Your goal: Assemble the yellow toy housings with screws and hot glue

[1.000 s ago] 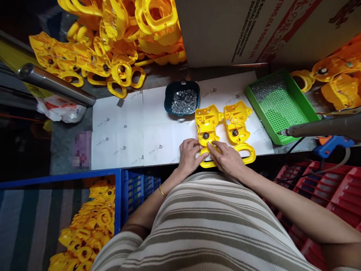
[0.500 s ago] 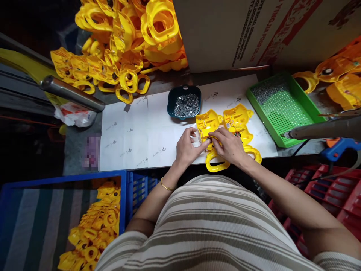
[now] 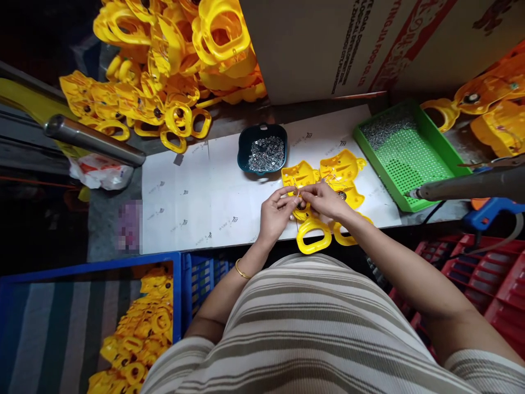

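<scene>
Two yellow plastic shells with ring handles lie side by side on the white sheet [image 3: 176, 202] near the table's front edge. Over the left shell [image 3: 314, 236], my left hand [image 3: 276, 215] has its thumb and fingers pinched together. My right hand [image 3: 326, 200] meets it from the right, fingertips also pinched. A thin wire seems to run between the fingertips, but what each hand grips is too small to name. The right shell [image 3: 342, 167] lies open beside my right hand, with thin wires and a dark round part inside. Behind the hands stands a dark teal bowl [image 3: 241, 156] of small metal parts.
A green tray [image 3: 449, 158] with small metal pieces stands at the right, a metal-tipped tool [image 3: 471, 186] over its corner. Yellow shells [image 3: 164, 71] are heaped at the back left. A cardboard box [image 3: 303, 54] stands behind. A blue crate [image 3: 177, 295] is at the lower left.
My hands have lifted slightly off the left shell's lower part and come together at the fingertips. The right shell's handle has shifted left and down. The whole view has shifted slightly.
</scene>
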`<state>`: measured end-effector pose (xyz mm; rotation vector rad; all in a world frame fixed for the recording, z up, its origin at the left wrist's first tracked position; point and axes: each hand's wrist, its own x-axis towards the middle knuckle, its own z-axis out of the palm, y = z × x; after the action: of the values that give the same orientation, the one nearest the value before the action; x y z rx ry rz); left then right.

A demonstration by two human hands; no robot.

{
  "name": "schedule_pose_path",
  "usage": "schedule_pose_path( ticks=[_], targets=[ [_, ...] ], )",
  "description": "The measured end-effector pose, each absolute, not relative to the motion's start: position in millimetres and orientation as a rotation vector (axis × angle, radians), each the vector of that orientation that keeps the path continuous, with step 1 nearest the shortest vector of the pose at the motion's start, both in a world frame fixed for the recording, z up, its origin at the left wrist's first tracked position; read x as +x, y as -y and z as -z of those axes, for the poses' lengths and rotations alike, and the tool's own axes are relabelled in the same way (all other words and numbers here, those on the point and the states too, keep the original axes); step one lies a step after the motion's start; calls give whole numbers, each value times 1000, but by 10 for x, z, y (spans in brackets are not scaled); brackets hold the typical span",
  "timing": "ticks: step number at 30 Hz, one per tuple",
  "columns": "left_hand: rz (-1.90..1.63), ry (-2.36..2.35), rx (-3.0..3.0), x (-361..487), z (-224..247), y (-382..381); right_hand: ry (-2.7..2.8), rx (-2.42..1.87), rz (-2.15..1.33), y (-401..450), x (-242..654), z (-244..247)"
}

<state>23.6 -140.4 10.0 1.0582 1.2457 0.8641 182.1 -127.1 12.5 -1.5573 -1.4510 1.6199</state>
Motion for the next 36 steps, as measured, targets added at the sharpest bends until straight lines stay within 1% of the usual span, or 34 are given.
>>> schedule_pose_path(
  ticks=[2, 4, 7, 11, 16, 22, 24, 29, 36],
  targets=[
    [-845, -1215, 970, 240, -101, 1391, 1206, -1489, -1802, 1238, 1802, -135],
    [-824, -1200, 932, 228, -104, 1379, 1057, -1455, -1864, 1227, 1788, -151],
    [-792, -1153, 932, 195, -93, 1366, 964, -1426, -1920, 1222, 1777, -169],
    [-772, -1099, 968, 163, -52, 1361, 972, -1403, -1971, 1204, 1778, -176],
    [-816, -1144, 1021, 156, -14, 1383, 1058, -1503, -1842, 1201, 1802, -182],
    [-774, -1231, 1212, 147, 37, 1436, 1471, -1717, -1340, 1216, 1882, -166],
    [-733, -1284, 1351, 151, 32, 1422, 1536, -1729, -1259, 1216, 1904, -148],
    [-532, -1417, 1680, 196, -61, 1280, 1554, -1693, -1222, 1202, 1947, -109],
    [-224, -1431, 2039, 290, -226, 1081, 1617, -1645, -1297, 1161, 2043, -165]
  ],
)
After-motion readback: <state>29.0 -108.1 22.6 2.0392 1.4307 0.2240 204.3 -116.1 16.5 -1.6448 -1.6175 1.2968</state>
